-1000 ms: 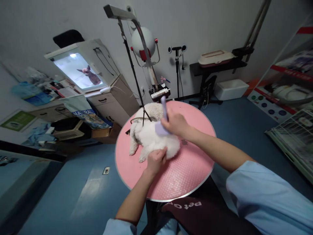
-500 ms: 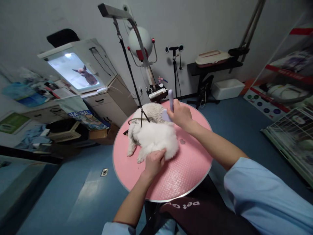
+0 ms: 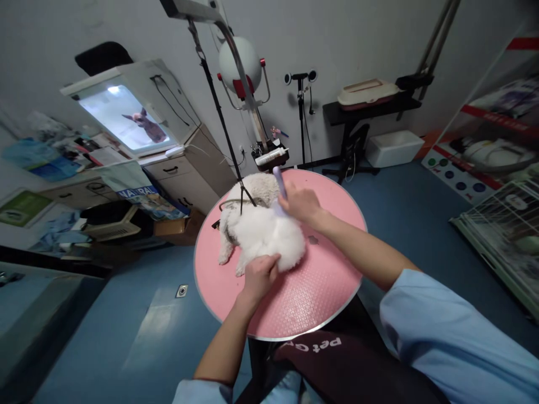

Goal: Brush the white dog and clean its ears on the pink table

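One fluffy white dog (image 3: 267, 233) lies on yr round pink bench (image 3: 311, 303); yr L hand (image 3: 260, 276), fingers pinching its rear, prob. steadies it; yr R hand (image 3: 301, 203) wraps fingers round lilac plastic brush (image 3: 279, 182).

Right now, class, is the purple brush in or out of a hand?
In: the right hand grips the purple brush, one end poking out above.

L fingers (image 3: 264, 270) curled, low; R fingers (image 3: 295, 202) curled, farther fwd; both forearms (image 3: 362, 246) angled in.
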`<state>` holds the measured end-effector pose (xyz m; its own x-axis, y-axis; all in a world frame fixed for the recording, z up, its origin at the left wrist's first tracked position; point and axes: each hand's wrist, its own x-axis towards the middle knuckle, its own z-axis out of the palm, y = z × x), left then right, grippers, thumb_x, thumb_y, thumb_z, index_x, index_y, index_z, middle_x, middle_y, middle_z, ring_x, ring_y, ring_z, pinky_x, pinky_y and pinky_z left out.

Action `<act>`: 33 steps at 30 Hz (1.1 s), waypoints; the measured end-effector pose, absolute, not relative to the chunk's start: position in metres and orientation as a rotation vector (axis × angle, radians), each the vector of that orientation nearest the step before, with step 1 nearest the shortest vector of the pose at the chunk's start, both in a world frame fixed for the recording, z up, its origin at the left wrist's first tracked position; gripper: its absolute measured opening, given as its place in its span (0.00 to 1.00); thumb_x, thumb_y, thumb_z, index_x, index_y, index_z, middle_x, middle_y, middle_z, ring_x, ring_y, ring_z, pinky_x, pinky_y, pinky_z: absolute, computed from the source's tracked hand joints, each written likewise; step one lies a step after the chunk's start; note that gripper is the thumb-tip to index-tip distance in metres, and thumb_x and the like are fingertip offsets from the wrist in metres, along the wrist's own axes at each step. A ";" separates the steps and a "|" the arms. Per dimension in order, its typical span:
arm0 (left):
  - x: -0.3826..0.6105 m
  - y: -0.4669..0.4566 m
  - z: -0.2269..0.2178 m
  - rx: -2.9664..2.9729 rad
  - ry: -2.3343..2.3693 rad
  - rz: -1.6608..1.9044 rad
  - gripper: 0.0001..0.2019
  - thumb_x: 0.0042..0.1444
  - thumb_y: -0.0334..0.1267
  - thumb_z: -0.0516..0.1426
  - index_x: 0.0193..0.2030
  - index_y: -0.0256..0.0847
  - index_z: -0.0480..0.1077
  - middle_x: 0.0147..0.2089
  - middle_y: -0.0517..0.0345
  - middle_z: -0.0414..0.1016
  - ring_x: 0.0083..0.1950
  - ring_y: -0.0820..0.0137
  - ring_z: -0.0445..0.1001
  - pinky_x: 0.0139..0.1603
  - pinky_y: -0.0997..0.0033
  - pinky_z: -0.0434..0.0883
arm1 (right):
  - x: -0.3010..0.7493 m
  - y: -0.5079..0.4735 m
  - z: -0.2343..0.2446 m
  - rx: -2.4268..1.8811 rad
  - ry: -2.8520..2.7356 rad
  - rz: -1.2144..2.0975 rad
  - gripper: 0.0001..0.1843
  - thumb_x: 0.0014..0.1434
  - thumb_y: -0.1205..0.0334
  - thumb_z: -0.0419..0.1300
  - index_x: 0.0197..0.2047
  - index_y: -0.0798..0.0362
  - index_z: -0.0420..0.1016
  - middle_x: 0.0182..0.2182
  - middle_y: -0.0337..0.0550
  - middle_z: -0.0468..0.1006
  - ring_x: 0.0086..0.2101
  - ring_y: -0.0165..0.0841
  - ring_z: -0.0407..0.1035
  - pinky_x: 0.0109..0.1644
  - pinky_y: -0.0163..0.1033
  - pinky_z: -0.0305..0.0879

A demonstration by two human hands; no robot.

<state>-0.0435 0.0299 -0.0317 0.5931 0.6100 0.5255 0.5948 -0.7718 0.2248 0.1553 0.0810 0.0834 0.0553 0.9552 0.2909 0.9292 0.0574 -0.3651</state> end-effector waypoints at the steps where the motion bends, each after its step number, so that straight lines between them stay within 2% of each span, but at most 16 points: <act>1: -0.043 0.030 -0.032 2.774 1.041 0.938 0.11 0.55 0.28 0.51 0.38 0.37 0.74 0.23 0.58 0.73 0.26 0.73 0.72 0.27 0.75 0.66 | 0.157 0.081 0.083 -1.921 -1.797 0.035 0.19 0.62 0.54 0.44 0.49 0.58 0.63 0.39 0.52 0.75 0.35 0.40 0.69 0.35 0.41 0.61; 6: -0.046 0.030 -0.031 2.725 1.024 0.950 0.11 0.56 0.29 0.50 0.38 0.37 0.74 0.23 0.57 0.74 0.26 0.73 0.72 0.28 0.75 0.67 | 0.162 0.079 0.079 -1.797 -2.004 0.200 0.19 0.61 0.54 0.46 0.49 0.56 0.63 0.36 0.50 0.75 0.32 0.38 0.69 0.34 0.40 0.60; 11: -0.050 0.032 -0.028 2.649 1.032 0.928 0.12 0.56 0.29 0.50 0.39 0.39 0.74 0.29 0.55 0.78 0.30 0.72 0.75 0.31 0.74 0.70 | 0.165 0.079 0.077 -1.908 -1.786 0.050 0.20 0.62 0.53 0.44 0.48 0.58 0.63 0.38 0.52 0.75 0.34 0.39 0.69 0.35 0.40 0.60; 15: -0.055 0.032 -0.031 2.618 1.036 0.884 0.13 0.54 0.28 0.50 0.38 0.39 0.75 0.28 0.55 0.77 0.29 0.72 0.75 0.31 0.74 0.70 | 0.172 0.086 0.064 -1.739 -1.980 0.241 0.20 0.60 0.51 0.47 0.48 0.56 0.65 0.37 0.50 0.76 0.32 0.37 0.69 0.34 0.39 0.60; 19: -0.072 0.034 -0.028 2.482 1.160 1.009 0.13 0.55 0.30 0.50 0.41 0.38 0.73 0.32 0.55 0.78 0.30 0.73 0.74 0.32 0.74 0.71 | 0.221 0.106 0.025 -2.041 -1.482 0.096 0.20 0.58 0.54 0.49 0.49 0.59 0.64 0.41 0.56 0.75 0.37 0.41 0.69 0.38 0.41 0.59; 22: -0.079 0.041 -0.015 2.302 1.434 1.305 0.12 0.56 0.34 0.51 0.45 0.37 0.71 0.33 0.55 0.75 0.29 0.73 0.71 0.30 0.74 0.70 | 0.252 0.109 -0.018 -1.996 -1.176 0.316 0.19 0.58 0.54 0.49 0.47 0.56 0.64 0.37 0.51 0.76 0.35 0.39 0.69 0.37 0.39 0.60; 25: -0.065 0.052 0.001 2.228 1.530 1.499 0.09 0.57 0.35 0.52 0.41 0.38 0.70 0.36 0.54 0.74 0.35 0.71 0.72 0.36 0.71 0.70 | 0.257 0.102 -0.057 -1.941 -1.022 0.581 0.16 0.56 0.53 0.51 0.42 0.55 0.66 0.36 0.50 0.76 0.34 0.37 0.69 0.35 0.37 0.60; 29: -0.024 0.066 0.004 2.656 1.320 0.972 0.08 0.55 0.36 0.54 0.41 0.40 0.71 0.42 0.50 0.75 0.43 0.65 0.71 0.45 0.64 0.69 | 0.252 0.096 -0.082 -1.924 -1.029 0.638 0.16 0.54 0.51 0.53 0.41 0.53 0.65 0.37 0.50 0.76 0.35 0.37 0.70 0.34 0.36 0.60; 31: -0.008 0.071 -0.003 2.720 1.416 0.849 0.07 0.54 0.36 0.55 0.38 0.39 0.71 0.41 0.49 0.73 0.42 0.63 0.70 0.44 0.62 0.67 | 0.254 0.096 -0.085 -1.912 -1.044 0.652 0.17 0.54 0.48 0.53 0.40 0.52 0.65 0.36 0.50 0.76 0.34 0.37 0.70 0.33 0.36 0.59; 33: -0.001 0.075 -0.011 2.676 1.552 0.834 0.05 0.54 0.33 0.53 0.32 0.38 0.69 0.36 0.51 0.71 0.37 0.65 0.68 0.40 0.65 0.66 | 0.258 0.096 -0.086 -1.903 -1.064 0.662 0.17 0.54 0.47 0.53 0.38 0.52 0.64 0.34 0.49 0.76 0.32 0.36 0.69 0.32 0.36 0.59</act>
